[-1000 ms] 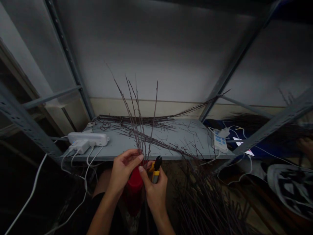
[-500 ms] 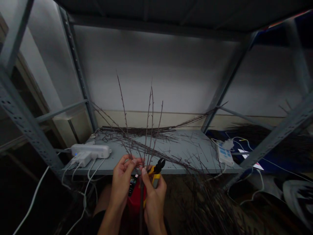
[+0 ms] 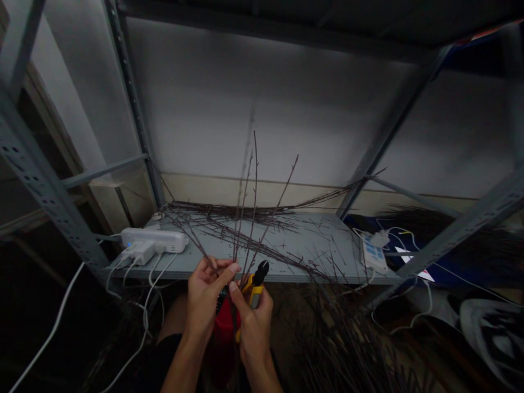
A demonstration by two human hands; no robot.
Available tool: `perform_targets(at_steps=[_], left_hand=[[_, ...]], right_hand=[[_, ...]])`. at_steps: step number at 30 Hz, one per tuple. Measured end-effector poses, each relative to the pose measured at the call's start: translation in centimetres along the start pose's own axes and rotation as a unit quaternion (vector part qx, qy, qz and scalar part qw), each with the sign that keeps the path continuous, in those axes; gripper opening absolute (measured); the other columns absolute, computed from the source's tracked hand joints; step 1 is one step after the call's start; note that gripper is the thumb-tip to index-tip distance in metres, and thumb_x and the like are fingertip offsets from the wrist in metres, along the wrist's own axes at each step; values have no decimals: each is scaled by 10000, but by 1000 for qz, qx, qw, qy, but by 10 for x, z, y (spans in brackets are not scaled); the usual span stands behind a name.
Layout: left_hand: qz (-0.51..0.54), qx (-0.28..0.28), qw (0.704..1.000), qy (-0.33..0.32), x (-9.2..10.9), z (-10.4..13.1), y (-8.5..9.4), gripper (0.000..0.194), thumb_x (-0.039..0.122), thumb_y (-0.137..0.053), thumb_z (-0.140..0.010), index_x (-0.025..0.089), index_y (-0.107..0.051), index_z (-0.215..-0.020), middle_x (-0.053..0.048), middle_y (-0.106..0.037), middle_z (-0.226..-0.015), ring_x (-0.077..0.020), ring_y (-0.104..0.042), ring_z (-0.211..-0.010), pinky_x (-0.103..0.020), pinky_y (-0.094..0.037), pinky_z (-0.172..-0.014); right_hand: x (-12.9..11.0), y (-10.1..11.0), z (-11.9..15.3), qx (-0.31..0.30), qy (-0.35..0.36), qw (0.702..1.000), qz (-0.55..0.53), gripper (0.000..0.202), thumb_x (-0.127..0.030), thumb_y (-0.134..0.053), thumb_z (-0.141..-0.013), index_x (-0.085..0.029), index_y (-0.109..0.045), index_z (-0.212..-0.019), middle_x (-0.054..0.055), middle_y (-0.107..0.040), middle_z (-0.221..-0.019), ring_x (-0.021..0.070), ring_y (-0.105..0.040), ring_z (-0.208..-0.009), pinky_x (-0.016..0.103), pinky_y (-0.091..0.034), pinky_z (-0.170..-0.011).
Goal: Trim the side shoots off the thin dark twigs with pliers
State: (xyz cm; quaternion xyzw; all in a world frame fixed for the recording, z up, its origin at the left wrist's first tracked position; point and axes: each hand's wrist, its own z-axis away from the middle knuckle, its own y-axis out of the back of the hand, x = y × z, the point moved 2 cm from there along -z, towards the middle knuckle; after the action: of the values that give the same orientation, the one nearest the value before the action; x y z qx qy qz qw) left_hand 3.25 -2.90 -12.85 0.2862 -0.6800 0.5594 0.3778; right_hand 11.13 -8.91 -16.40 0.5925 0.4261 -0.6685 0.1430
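Note:
Low in the middle of the head view, my left hand (image 3: pixel 208 289) is closed, its thumb and fingers pinching thin dark twigs (image 3: pixel 195 240). Just to the right, my right hand (image 3: pixel 254 322) wraps around yellow-handled diagonal cutters (image 3: pixel 257 289), whose black jaws point up and away from me. The thumb of that hand also presses on the lower stem of a branched twig (image 3: pixel 254 185). Several thin shoots rise from between both hands towards the wall. My fingers hide where the shoots join.
A grey metal shelf (image 3: pixel 335 225) bears a long pile of twigs (image 3: pixel 216 209) and loose bits. White power strips stand at its left (image 3: pixel 164 238) and right (image 3: pixel 373 254) ends, with trailing cables. More cut twigs (image 3: pixel 344 333) lie below right. Steel uprights frame both sides.
The shoots have shifted: a left one no longer stands tall, and a right one leans further right. Both hands keep close together; the view has tilted slightly.

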Motion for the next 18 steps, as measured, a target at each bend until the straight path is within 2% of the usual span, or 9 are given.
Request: perform_targets(at_steps=[2, 4, 7, 12, 18], left_hand=[[-15, 5, 1000, -4, -1, 0, 2, 330, 244, -894, -686, 182, -594, -807, -17, -745, -839, -178, -740, -794, -256, -579, -732], [-14, -1, 1000, 3, -1, -1, 3, 309, 269, -884, -701, 176, -669, -902, -19, -756, -843, -188, -752, -804, -260, -581, -744], [-2, -3, 1000, 21, -3, 0, 4, 419, 294, -879, -703, 171, -738, -1078, -52, -782, -949, -192, -751, -807, -272, -587, -742], [41, -5, 997, 58, -5, 3, 4, 310, 274, -885, -695, 147, -789, -961, -56, -781, -906, -168, -722, -784, -253, -592, -705], [87, -38, 990, 108, -4, 1, 4, 328, 247, -909, -663, 116, -790, -939, -52, -757, -815, -128, -674, -685, -224, -569, -643]], right_hand=[[-1, 0, 1, -1, 4, 1000, 8, 410, -455, -849, -716, -178, -673, -963, 64, -749, -936, 239, -710, -889, 364, -583, -844], [0, 1, 3, 4, 1, 1000, 10, 400, -454, -852, -712, -175, -679, -941, 63, -751, -921, 237, -711, -872, 367, -585, -838], [3, 2, 5, 9, -14, 1000, -5, 429, -440, -862, -707, -166, -690, -988, 69, -760, -951, 238, -715, -902, 371, -581, -864], [7, 2, 11, 14, -60, 997, -42, 482, -425, -874, -696, -178, -672, -1056, 80, -763, -1046, 251, -724, -971, 399, -576, -922], [12, 2, 16, 25, -91, 994, -61, 507, -423, -893, -666, -181, -663, -1048, 82, -762, -1045, 277, -725, -1009, 417, -584, -917]])
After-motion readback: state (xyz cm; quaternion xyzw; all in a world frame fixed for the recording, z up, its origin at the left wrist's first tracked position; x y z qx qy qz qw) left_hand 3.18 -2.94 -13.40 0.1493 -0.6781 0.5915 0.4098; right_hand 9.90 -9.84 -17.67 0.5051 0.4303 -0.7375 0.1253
